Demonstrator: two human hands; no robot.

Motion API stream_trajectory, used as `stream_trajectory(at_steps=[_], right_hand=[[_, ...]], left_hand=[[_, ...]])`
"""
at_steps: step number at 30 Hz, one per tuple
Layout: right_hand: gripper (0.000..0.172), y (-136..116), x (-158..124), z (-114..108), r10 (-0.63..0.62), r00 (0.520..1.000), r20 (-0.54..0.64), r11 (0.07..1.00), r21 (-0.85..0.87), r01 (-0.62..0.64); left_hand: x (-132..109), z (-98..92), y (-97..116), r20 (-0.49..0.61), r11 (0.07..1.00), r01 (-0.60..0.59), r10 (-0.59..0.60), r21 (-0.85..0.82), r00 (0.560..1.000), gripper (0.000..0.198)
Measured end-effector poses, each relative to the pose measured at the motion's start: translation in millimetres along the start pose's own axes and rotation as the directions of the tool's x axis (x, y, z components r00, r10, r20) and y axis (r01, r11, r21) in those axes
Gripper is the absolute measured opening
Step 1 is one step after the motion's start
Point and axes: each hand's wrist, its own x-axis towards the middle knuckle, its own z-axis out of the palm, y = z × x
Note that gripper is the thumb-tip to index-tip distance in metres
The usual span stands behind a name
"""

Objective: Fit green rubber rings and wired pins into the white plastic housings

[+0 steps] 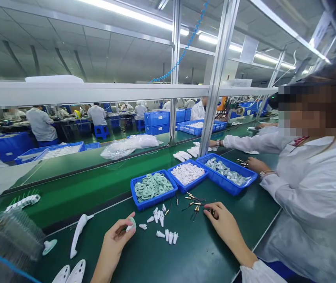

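My left hand (pixel 113 243) is closed in a pinch on a small white plastic piece with a pale green ring (pixel 133 222) around it. Several white plastic cone-shaped pieces (pixel 170 237) lie on the table to its right. At the right, my right hand (pixel 225 226) has its fingers curled beside a loose pile of brass-tipped wires (pixel 196 207). Dark wire pieces (pixel 213 213) show inside those fingers, partly hidden. Behind both hands stand a blue tray of pale green rings (pixel 133 192) and a blue tray of small white parts (pixel 182 189).
A third blue tray (pixel 229 188) holds clear-wrapped parts. A co-worker (pixel 312 181) sits close on the right, hands at the table. A white curved handle (pixel 78 236), a wire rack (pixel 11 243) and white perforated shells (pixel 76 272) lie left. A metal post (pixel 215 74) rises behind the trays.
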Motion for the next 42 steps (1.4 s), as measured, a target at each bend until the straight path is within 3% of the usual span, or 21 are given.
stream_trajectory(at_steps=[4,7,11,15,20,24,26,28,31,34,38,42], right_hand=[[0.021,8.9,11.6,-9.4,0.095,0.995,0.033,0.994,-0.060,-0.093],[0.019,10.9,16.9,-13.4,0.081,0.990,0.119,0.995,-0.066,-0.074],[0.023,4.4,22.5,-11.1,0.068,0.978,0.196,0.998,0.001,-0.069],[0.020,-0.2,30.4,-7.0,0.129,0.967,0.220,0.977,0.140,-0.162],[0.023,11.1,23.5,-12.8,0.212,0.972,0.104,0.916,0.327,-0.234],[0.049,11.7,4.5,-30.5,0.288,0.958,0.006,0.878,0.397,-0.267],[0.056,-8.4,-7.4,-36.2,0.293,0.956,-0.009,0.852,0.455,-0.257],[0.047,-45.4,-22.8,-34.8,0.241,0.970,0.017,0.775,0.599,-0.203],[0.028,-113.7,-49.3,-20.1,0.007,0.971,0.241,0.612,0.766,-0.195],[0.019,-160.7,-65.4,-1.2,-0.171,0.940,0.294,0.549,0.821,-0.157],[0.017,-169.9,-65.8,10.6,-0.278,0.919,0.278,0.618,0.784,-0.050],[0.016,-161.4,-68.2,11.2,-0.265,0.931,0.251,0.665,0.747,-0.012]], left_hand=[[0.2,-1.4,-3.0,0.001,1.000,-0.004,0.004,0.013,1.000,0.036],[-1.2,-0.8,-8.2,0.011,1.000,0.016,-0.016,-0.011,1.000,0.036],[-5.2,1.9,-13.7,0.029,0.996,0.057,-0.055,-0.062,0.998,0.041],[-7.5,1.1,-16.8,0.050,0.988,0.123,-0.119,-0.092,0.992,0.048],[-7.3,-2.8,-16.7,0.086,0.991,0.135,-0.134,-0.009,0.987,0.053],[-11.5,0.5,-9.7,0.187,0.976,0.196,-0.177,-0.092,0.966,0.041],[-15.8,5.7,-6.4,0.212,0.965,0.226,-0.195,-0.135,0.958,0.039],[-21.5,12.6,-4.7,0.220,0.956,0.247,-0.209,-0.162,0.953,0.038],[-30.6,22.9,-4.6,0.253,0.938,0.283,-0.229,-0.200,0.940,0.037],[-35.6,28.5,-5.3,0.295,0.923,0.314,-0.244,-0.220,0.924,0.037],[-34.4,28.8,-5.1,0.306,0.923,0.322,-0.251,-0.209,0.918,0.039],[-33.7,29.4,-2.9,0.274,0.934,0.316,-0.264,-0.165,0.925,0.039]])
